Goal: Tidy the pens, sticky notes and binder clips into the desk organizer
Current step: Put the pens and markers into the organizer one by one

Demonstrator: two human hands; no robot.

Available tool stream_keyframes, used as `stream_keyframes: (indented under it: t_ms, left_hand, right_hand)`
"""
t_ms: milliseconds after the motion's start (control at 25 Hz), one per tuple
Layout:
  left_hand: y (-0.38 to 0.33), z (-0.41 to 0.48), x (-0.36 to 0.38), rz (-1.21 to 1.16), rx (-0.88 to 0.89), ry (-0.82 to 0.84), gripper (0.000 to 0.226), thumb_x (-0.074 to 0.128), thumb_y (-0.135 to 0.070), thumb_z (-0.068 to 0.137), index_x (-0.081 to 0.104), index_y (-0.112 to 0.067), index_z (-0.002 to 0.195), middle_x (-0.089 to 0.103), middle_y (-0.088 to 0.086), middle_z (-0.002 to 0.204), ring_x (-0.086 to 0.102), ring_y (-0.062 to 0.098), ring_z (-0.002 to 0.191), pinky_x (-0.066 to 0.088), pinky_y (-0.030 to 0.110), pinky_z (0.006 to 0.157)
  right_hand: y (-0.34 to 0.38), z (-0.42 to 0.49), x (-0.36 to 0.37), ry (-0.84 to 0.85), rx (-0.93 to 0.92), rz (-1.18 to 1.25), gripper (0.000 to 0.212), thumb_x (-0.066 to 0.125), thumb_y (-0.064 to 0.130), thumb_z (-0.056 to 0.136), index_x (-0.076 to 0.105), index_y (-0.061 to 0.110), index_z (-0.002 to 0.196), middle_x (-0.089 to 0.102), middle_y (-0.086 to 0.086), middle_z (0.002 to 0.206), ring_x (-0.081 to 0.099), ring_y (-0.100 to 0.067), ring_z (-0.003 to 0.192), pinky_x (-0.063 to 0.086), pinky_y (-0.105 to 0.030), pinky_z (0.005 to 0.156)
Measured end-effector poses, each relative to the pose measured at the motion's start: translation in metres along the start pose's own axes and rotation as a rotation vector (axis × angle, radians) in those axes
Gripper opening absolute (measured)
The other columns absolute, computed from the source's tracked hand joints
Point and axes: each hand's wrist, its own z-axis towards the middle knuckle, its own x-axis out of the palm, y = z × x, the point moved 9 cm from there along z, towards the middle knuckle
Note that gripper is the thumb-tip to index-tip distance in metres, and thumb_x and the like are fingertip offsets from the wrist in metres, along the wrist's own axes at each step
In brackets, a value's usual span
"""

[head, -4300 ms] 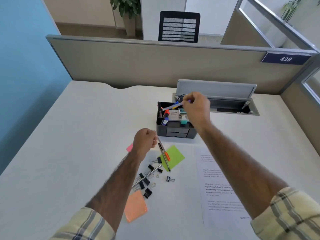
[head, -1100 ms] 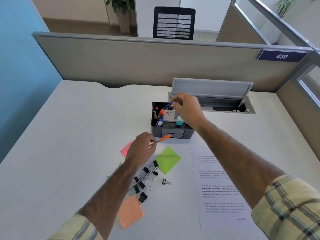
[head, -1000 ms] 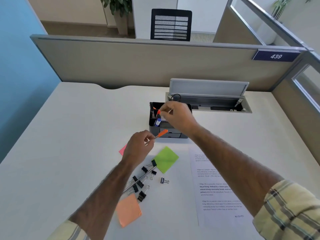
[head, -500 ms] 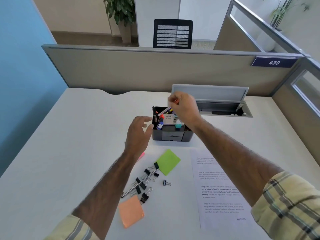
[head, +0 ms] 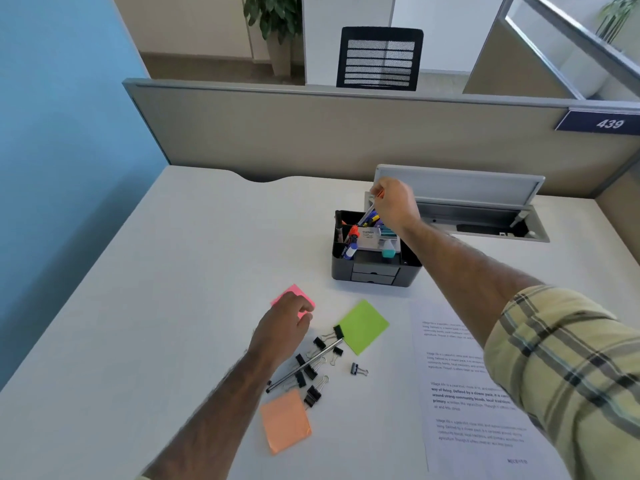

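A black desk organizer (head: 374, 271) with two small drawers stands mid-desk, with several pens inside. My right hand (head: 394, 202) hovers over its back compartment and pinches an orange-tipped pen (head: 367, 211) that points down into it. My left hand (head: 282, 332) hangs low over the desk with relaxed fingers and holds nothing, partly covering a pink sticky pad (head: 294, 293). A green sticky pad (head: 363, 326), an orange sticky pad (head: 285, 420), a silver pen (head: 306, 365) and several black binder clips (head: 313, 394) lie loose near it.
A printed sheet of paper (head: 464, 393) lies at the right. Behind the organizer an open cable hatch (head: 485, 223) is set in the desk, its lid tilted up. A beige partition (head: 346, 133) bounds the back, a blue wall the left.
The orange-tipped pen passed from my left hand to my right, which now lowers it into the organizer. My left hand dropped back toward the pink pad and clips.
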Motion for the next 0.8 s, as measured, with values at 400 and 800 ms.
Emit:
stream_keyframes:
  t_ms: [400,800]
  left_hand:
    - [-0.014,-0.019,0.051,0.456,0.09,0.184,0.022,0.054,-0.035,0.096,0.07,-0.021,0.103,0.057,0.001,0.107,0.061,0.023,0.091,0.05,0.035,0.076]
    - [-0.017,-0.022,0.066,0.794,0.064,0.115,0.018,0.052,-0.032,0.095,0.064,-0.022,0.103,0.061,0.0,0.106,0.061,0.023,0.097,0.041,0.037,0.081]
  right_hand:
    - [-0.004,-0.018,-0.013,-0.115,-0.012,0.034,0.036,0.042,0.002,0.099,0.062,0.013,0.127,0.066,-0.005,0.12,0.06,-0.013,0.097,0.043,-0.019,0.071]
    - [-0.013,-0.073,-0.039,-0.161,-0.12,0.023,0.019,0.054,0.008,0.096,0.072,0.011,0.1,0.07,-0.002,0.098,0.064,-0.017,0.089,0.056,-0.031,0.077]
